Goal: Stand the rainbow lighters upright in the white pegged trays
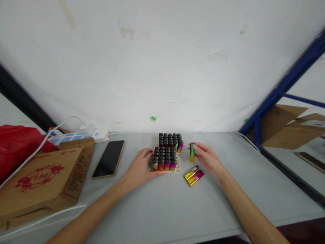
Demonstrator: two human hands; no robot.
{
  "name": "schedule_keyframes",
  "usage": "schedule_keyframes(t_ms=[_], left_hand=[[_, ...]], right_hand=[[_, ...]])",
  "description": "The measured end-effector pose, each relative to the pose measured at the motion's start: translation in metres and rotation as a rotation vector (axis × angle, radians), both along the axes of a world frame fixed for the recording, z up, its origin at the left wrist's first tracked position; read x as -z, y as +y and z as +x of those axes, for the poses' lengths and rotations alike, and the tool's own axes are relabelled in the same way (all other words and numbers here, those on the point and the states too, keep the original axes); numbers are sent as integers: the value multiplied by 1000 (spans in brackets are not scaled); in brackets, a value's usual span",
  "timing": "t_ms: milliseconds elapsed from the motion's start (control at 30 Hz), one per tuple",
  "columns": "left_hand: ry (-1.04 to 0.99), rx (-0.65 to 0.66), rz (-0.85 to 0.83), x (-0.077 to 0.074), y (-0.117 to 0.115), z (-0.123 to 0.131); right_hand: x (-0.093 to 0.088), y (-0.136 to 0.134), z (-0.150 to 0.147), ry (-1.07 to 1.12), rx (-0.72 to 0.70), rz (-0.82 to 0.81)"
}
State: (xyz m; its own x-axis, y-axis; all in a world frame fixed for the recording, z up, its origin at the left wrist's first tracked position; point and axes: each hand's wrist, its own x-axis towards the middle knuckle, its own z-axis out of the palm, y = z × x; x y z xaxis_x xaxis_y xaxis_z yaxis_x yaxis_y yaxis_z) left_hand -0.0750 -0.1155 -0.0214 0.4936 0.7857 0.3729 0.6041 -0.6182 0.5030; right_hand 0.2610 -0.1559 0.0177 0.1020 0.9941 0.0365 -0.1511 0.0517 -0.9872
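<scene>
Black-topped lighters [165, 158] with shiny coloured bodies stand upright in rows in a pale tray [178, 165], whose right side shows bare slots. My left hand [142, 165] curves around the left side of this tray, thumb along the front edge and fingers toward the back. A green-to-yellow lighter [192, 154] is pinched upright in my right hand [205, 155], just right of the tray; its top end is partly covered by my fingers. Two lighters lie flat in front of that hand, a yellow one [191, 173] and a magenta-and-yellow one [195, 178].
Behind the tray stands another block of upright lighters [170, 139]. To the left lie a phone [109, 158], a cardboard box [40, 179], a power strip [68, 137] with white cables and a red bag [22, 142]. A blue frame post [284, 78] rises on the right.
</scene>
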Motion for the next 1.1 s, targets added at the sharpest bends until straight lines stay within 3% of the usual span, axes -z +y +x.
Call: schedule_keyframes(t_ms=[233,400,567,833,1100], left_hand=[[20,53,-39,4,6,-9],[27,83,-99,4,9,-17],[34,91,-89,1,8,-18],[26,114,-49,-4,4,-15],[25,114,-39,-3,4,-16]], right_hand=[[-13,-11,-17,119,-168,-11],[-12,-12,-21,15,-182,-72],[-10,-11,-25,46,-186,-50],[-5,-7,-24,7,-174,-86],[6,-3,-31,-199,4,-89]])
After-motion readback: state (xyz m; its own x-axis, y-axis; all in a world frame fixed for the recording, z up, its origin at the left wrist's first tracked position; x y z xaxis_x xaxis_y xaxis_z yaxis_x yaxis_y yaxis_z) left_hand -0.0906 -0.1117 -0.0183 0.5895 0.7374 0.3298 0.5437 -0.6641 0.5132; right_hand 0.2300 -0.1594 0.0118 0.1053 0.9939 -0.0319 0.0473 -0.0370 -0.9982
